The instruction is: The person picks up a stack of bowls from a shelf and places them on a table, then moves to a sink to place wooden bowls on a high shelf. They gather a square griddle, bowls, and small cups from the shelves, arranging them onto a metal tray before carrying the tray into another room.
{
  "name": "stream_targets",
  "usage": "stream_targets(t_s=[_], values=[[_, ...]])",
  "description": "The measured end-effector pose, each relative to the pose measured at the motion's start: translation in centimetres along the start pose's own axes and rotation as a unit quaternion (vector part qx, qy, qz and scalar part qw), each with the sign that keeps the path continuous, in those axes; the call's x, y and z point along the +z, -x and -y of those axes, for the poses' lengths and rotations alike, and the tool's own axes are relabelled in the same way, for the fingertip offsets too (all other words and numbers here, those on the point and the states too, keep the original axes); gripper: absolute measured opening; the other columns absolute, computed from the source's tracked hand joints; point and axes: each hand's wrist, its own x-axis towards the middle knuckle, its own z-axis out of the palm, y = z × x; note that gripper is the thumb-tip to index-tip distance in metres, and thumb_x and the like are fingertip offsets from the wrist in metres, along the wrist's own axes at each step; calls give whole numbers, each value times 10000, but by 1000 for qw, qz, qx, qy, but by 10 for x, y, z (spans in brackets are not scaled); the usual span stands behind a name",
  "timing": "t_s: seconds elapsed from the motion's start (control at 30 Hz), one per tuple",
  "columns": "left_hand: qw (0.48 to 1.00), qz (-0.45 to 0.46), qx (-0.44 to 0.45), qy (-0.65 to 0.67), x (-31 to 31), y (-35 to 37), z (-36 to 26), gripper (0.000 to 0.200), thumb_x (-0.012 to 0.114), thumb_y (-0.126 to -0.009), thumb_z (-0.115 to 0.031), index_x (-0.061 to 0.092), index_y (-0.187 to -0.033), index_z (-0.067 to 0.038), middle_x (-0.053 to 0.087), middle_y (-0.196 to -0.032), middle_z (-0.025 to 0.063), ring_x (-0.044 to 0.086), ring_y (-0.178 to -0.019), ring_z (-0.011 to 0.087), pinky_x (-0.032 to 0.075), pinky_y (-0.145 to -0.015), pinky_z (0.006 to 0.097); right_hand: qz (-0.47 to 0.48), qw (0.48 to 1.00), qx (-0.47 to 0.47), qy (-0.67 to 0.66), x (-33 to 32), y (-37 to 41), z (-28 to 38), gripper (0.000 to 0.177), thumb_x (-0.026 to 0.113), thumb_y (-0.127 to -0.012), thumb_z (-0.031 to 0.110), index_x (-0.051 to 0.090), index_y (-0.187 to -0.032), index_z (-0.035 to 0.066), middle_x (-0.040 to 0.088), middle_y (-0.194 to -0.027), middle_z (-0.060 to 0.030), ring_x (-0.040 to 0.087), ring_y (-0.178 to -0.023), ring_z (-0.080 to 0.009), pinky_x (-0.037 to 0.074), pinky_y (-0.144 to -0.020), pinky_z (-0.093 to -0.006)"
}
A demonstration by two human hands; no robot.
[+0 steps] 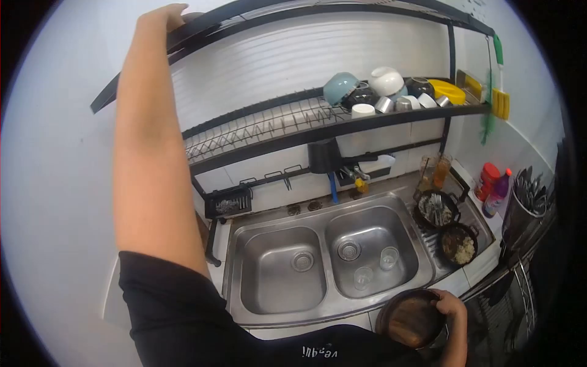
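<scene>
My left arm stretches up to the top shelf of the black dish rack, where my left hand (160,17) is at the upper left. A dark rounded edge shows beside it, and the shelf bar and frame edge hide most of the fingers. Low on the right, my right hand (451,304) grips the rim of a round dark pan (411,319) with a brown, stained inside. The pan is tilted toward me, close to the counter's front edge. Two clear glasses (363,278) stand in the right basin of the double sink (281,273).
Bowls and cups (386,81) sit on the rack's (269,142) middle shelf. Two pans with food scraps (457,243) lie on the drainboard, near glasses, bottles (498,192) and a cutlery holder (527,205). A black saucepan (324,156) hangs above the sink.
</scene>
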Motion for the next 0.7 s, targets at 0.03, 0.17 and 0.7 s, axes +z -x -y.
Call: stream_targets(t_s=[0.03,0.17,0.7], values=[[989,16,20,148,7,2,3,725,619,-812,-366,327,-1425,-114,400,-1416,159,379,-1309,311,346,-1062,407,-5,1000,21,21,0,3,4,510,590,-799,70,507,-1302,85,620,-1169,-148,572,-1092,-254,429,-939,-328],[964,-108,-56,235,34,20,-6,926,500,-757,-710,384,-1393,-47,422,-1379,221,412,-1278,339,336,-1040,431,-8,968,12,252,-15,2,-5,753,707,-774,338,380,-1376,27,543,-1253,-219,526,-1158,-318,410,-967,-348],[892,-105,-191,397,48,28,22,988,169,-801,-800,438,-1350,-24,326,-1431,243,253,-1365,383,180,-1108,492,-438,633,-535,349,-36,17,684,614,273,-972,512,447,-1276,7,611,-1078,-268,581,-1030,-405,385,-968,-473]])
